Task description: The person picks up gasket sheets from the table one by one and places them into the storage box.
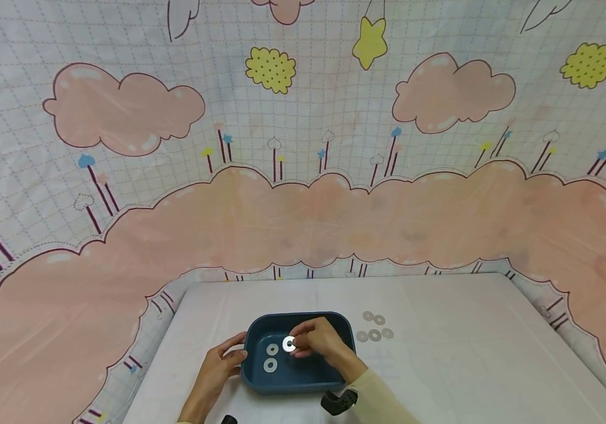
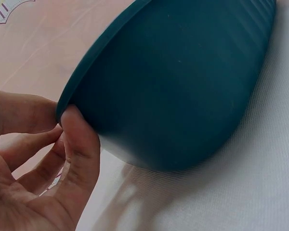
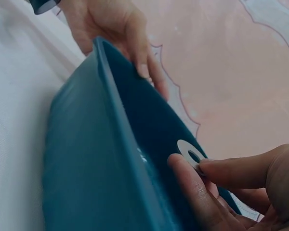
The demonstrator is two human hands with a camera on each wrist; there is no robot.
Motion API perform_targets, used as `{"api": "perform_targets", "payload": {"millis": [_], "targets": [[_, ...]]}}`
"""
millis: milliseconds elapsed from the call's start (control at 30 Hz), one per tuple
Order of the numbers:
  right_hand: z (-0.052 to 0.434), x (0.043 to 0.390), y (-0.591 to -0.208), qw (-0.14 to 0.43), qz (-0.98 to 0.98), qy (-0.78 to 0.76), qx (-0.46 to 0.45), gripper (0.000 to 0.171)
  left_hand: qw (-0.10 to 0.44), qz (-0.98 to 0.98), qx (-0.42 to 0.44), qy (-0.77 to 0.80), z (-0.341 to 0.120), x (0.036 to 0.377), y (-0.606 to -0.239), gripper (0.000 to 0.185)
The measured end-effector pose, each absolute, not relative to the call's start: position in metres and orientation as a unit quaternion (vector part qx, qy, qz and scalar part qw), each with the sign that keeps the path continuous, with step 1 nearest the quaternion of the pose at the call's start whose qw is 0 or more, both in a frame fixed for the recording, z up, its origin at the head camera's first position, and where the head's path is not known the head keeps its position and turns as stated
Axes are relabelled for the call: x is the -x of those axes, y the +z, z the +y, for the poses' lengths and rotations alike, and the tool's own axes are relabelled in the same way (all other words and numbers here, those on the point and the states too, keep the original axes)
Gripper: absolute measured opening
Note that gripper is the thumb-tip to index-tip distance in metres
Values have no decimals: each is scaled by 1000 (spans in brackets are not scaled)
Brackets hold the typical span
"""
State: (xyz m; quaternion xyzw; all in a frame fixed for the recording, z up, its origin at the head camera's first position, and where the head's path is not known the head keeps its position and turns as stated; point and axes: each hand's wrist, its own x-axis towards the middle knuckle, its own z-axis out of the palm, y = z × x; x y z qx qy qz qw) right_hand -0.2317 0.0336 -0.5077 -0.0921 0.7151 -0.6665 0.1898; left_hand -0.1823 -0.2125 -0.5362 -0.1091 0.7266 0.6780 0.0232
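Observation:
A dark blue tray (image 1: 303, 377) sits on the white table near its front edge, with two flat metal washers (image 1: 272, 349) lying inside. My left hand (image 1: 238, 350) grips the tray's left rim, thumb (image 2: 79, 144) on the outer wall (image 2: 183, 82) and fingers over the edge. My right hand (image 1: 297, 345) hovers over the tray and pinches a third washer (image 1: 288, 344) between thumb and fingers. In the right wrist view that washer (image 3: 189, 153) is held just above the tray's inner wall (image 3: 149, 125), and the left hand (image 3: 120, 29) shows on the far rim.
Several loose washers (image 1: 374, 327) lie on the table (image 1: 467, 353) just right of the tray. A black wrist-worn device (image 1: 338, 402) is at my right wrist. A pink cloud-patterned cloth (image 1: 303, 224) hangs behind and around the table.

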Motion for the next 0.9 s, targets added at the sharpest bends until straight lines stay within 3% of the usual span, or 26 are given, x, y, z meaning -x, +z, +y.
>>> {"api": "perform_targets", "payload": {"millis": [900], "targets": [[21,231,-526,208,786,-582,33,14,29,732,116,670,-212,183,-535,48]]}}
